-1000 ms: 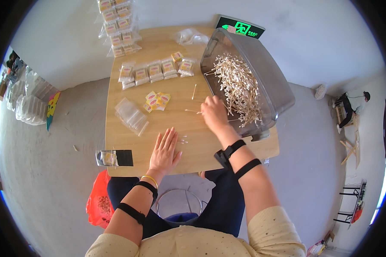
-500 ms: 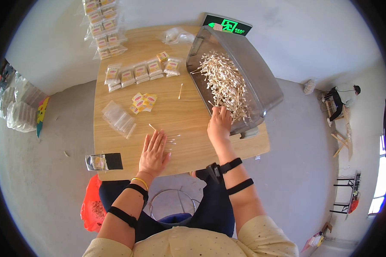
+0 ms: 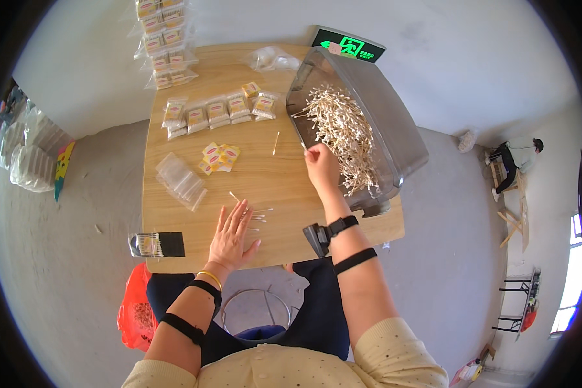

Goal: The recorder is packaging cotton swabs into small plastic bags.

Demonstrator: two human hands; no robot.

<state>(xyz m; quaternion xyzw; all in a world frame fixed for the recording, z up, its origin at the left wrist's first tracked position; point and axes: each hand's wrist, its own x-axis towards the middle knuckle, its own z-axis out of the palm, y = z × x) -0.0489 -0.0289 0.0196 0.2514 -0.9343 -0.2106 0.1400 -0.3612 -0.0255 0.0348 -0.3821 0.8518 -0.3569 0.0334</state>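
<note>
My left hand (image 3: 231, 238) lies flat on the wooden table with its fingers stretched, over several loose cotton swabs (image 3: 260, 210) whose ends stick out around the fingers. At the left rim of a grey translucent bin (image 3: 404, 145), my right hand (image 3: 323, 169) is closed in a pinch on a cotton swab (image 3: 304, 147), of which one white tip shows. A heap of cotton swabs (image 3: 343, 129) fills the tipped bin's open side. One single swab (image 3: 276, 143) lies apart on the table, left of the bin.
Left of centre are yellow-and-white cards (image 3: 220, 157) and clear plastic bags (image 3: 181, 181). Filled swab packs (image 3: 216, 111) stand in a row behind them, more packs (image 3: 168, 42) stacked at the far left corner. A black case (image 3: 158, 244) with swabs lies at the front left edge.
My right hand has drawn back from the heap's near end to the bin's left rim, now with a swab in its fingers. The left hand has stayed nearly still.
</note>
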